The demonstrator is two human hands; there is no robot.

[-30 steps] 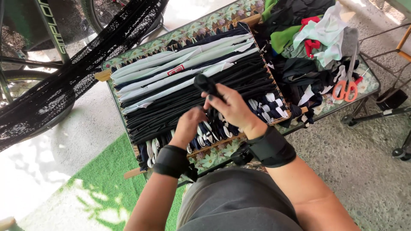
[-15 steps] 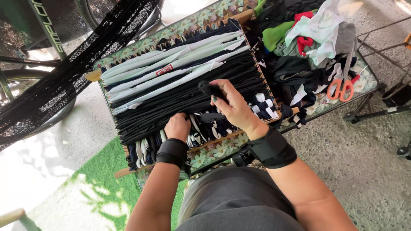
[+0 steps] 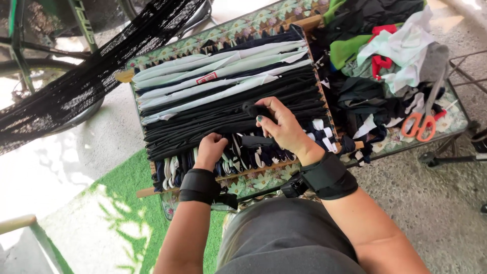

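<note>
A wooden weaving frame (image 3: 152, 191) lies on a floral-topped table (image 3: 264, 20), strung with black and white fabric strips (image 3: 223, 96). My right hand (image 3: 284, 127) pinches the end of a black fabric strip (image 3: 253, 109) over the middle of the frame. My left hand (image 3: 210, 150) is curled with its fingers pushed into the woven black, white and navy rows (image 3: 243, 155) along the near edge. Both wrists wear black bands.
A heap of fabric scraps (image 3: 385, 56) in black, green, red and white lies on the table's right side, with orange-handled scissors (image 3: 421, 119) on it. A black net hammock (image 3: 91, 71) and a bicycle (image 3: 45, 45) stand at the left. Green turf (image 3: 116, 218) covers the ground.
My right hand has lowered the black strip from above the frame down to the strung strips. My left hand has slid left along the near woven edge.
</note>
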